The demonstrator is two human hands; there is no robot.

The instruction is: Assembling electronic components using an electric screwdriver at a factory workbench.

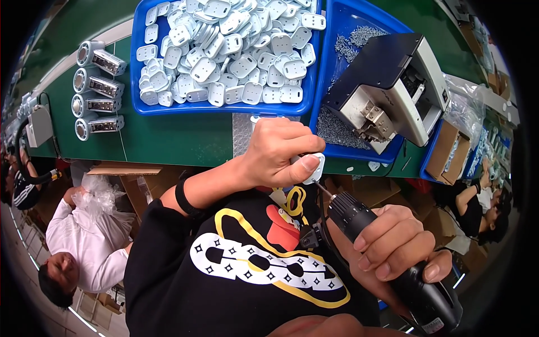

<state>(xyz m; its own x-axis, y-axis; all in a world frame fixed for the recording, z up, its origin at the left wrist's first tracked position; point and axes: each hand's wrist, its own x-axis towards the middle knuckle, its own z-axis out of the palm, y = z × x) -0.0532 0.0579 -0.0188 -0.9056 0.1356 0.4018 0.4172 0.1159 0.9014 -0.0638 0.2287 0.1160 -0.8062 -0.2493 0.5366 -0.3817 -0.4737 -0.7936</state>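
Note:
My left hand [281,154] is closed around a small pale plate [318,168] with rounded corners, its thumb along the near side. Whether the plate is joined to something larger inside the fist is hidden. My right hand [396,241] wraps round the body of a black power screwdriver [351,212]. Its thin bit points up and left, and the tip meets the plate or lies right at it; a screw there is too small to make out.
A blue tray [224,110] heaped with pale plates stands beyond my left hand. Right of it, a screw feeder [387,90] sits in a blue tray with loose screws [342,126]. Several silvery cylindrical units [105,87] line the green table [168,140] at left. Co-workers sit on both sides.

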